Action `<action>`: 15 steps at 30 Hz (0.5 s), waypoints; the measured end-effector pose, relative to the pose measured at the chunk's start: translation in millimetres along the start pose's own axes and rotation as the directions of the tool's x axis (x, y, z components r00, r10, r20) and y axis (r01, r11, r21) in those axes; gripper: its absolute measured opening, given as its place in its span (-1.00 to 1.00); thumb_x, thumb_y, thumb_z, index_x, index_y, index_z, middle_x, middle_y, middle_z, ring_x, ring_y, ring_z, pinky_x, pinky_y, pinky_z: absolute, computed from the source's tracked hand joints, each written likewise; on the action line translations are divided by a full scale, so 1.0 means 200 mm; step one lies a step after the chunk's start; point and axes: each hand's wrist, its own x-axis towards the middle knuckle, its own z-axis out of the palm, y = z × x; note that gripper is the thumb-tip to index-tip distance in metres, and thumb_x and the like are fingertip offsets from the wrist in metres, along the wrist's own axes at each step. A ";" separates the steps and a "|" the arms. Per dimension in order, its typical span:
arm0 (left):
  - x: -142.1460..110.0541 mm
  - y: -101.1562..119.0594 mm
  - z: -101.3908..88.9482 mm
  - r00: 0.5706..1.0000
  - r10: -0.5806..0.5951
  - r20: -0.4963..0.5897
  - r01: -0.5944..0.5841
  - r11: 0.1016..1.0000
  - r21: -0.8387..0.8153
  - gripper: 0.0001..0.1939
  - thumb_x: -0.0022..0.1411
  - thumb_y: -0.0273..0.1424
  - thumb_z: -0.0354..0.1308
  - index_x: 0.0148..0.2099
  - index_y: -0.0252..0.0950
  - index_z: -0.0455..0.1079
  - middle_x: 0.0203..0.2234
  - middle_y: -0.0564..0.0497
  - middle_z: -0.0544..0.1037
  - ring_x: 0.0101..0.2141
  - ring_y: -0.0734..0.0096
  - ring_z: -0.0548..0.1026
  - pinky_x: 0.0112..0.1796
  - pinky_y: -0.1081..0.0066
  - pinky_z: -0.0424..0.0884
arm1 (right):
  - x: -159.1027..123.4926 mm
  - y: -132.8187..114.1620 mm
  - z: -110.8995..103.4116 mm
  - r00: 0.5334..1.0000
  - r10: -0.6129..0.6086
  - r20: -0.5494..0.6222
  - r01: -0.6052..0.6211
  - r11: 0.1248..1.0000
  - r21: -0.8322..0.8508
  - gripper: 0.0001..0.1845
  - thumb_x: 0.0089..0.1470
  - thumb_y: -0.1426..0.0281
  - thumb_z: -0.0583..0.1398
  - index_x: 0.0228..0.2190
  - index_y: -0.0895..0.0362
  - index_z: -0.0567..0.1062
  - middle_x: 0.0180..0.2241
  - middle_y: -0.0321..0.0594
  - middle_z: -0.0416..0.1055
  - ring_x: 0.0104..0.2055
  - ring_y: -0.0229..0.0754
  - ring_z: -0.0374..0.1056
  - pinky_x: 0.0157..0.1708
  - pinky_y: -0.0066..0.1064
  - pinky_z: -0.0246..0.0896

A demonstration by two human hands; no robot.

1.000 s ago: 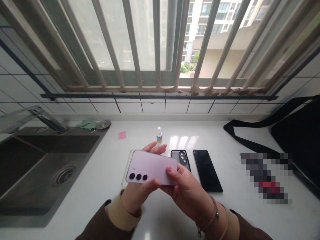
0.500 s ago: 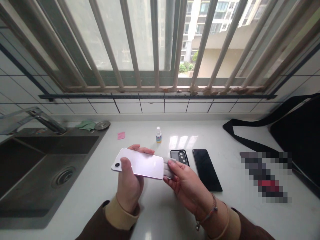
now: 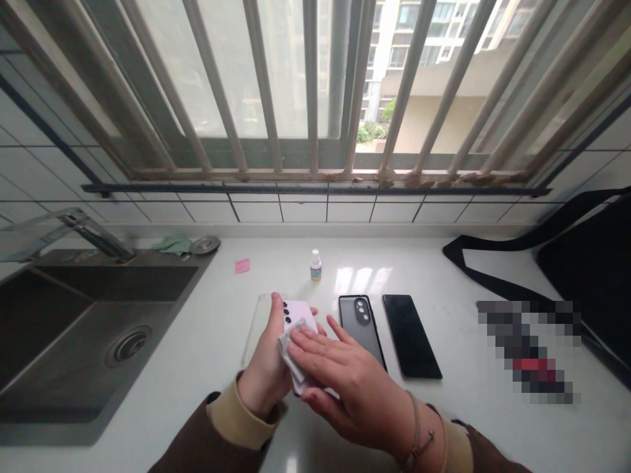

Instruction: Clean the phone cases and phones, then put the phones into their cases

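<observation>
Surface: white stone tabletop [image 3: 493, 427] under a window, with daylight coming in.

Left hand: left hand [image 3: 263, 368] holds a lilac smartphone [image 3: 298, 315] tilted up off the tabletop, its back with the dark camera lenses showing; the fingers [image 3: 276, 315] curl up around its edge.

Right hand: right hand [image 3: 350, 394] lies across the phone, its fingers [image 3: 320, 348] long and slightly spread, pressing a pale cloth [image 3: 290, 348] onto the phone's back. A beaded bracelet [image 3: 418, 440] circles the wrist.

Just beside the hands: a clear phone case [image 3: 256, 322] lies beneath and left of the left hand; a black phone case [image 3: 357, 335] and a black smartphone [image 3: 411, 335] lie side by side to the right.

Further along: a small spray bottle [image 3: 315, 266] stands upright beyond the hands, near a pink sticky note [image 3: 242, 265]. To the left is a steel sink [image 3: 113, 282] with a drain [image 3: 129, 344] and faucet [image 3: 96, 236]. A green rag [image 3: 172, 245] and a round metal disc [image 3: 205, 245] lie behind it. To the right are a black bag [image 3: 586, 276] and a pixelated object [image 3: 527, 351].

Far: a tiled wall [image 3: 305, 211] rises to barred window [image 3: 310, 79], with an apartment building [image 3: 409, 59] outside.
</observation>
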 end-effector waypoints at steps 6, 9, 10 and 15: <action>0.03 -0.06 -0.03 0.985 -0.021 0.173 0.013 0.999 0.048 -0.20 0.48 0.22 -0.09 0.16 -0.41 0.55 -0.03 -0.36 0.71 0.11 -0.03 0.65 0.21 0.10 0.49 | 0.00 0.04 -0.01 0.988 0.127 0.091 -0.116 0.986 -0.120 -0.14 0.47 0.04 0.10 0.55 0.16 -0.03 0.55 0.03 -0.07 0.60 0.14 -0.12 0.53 0.30 -0.30; 0.06 -0.09 -0.07 0.968 -0.020 0.249 -0.004 0.996 0.094 -0.29 0.49 0.15 0.02 0.30 -0.31 0.51 0.18 -0.29 0.63 0.33 0.04 0.47 0.38 0.13 0.27 | 0.00 0.05 0.01 0.983 0.181 0.026 -0.175 0.973 -0.150 -0.18 0.49 0.12 0.08 0.55 0.17 -0.05 0.55 0.04 -0.07 0.60 0.14 -0.12 0.51 0.31 -0.16; 0.06 -0.09 -0.07 0.963 -0.018 0.267 -0.012 0.994 0.109 -0.31 0.48 0.13 0.05 0.32 -0.28 0.49 0.21 -0.25 0.61 0.37 0.07 0.42 0.40 0.16 0.22 | 0.00 0.06 0.02 0.980 0.201 0.000 -0.198 0.968 -0.156 -0.21 0.50 0.15 0.07 0.54 0.20 -0.01 0.54 0.07 -0.04 0.59 0.14 -0.10 0.51 0.30 -0.11; 0.04 -0.06 -0.04 0.954 -0.062 0.295 0.043 0.996 0.072 -0.25 0.50 0.16 -0.04 0.29 -0.36 0.51 0.07 -0.31 0.69 0.23 0.00 0.57 0.32 0.12 0.37 | -0.01 0.06 0.03 0.970 0.228 -0.084 -0.239 0.959 -0.154 -0.35 0.52 0.20 0.01 0.43 0.31 0.26 0.45 0.16 0.21 0.54 0.13 0.10 0.49 0.27 0.02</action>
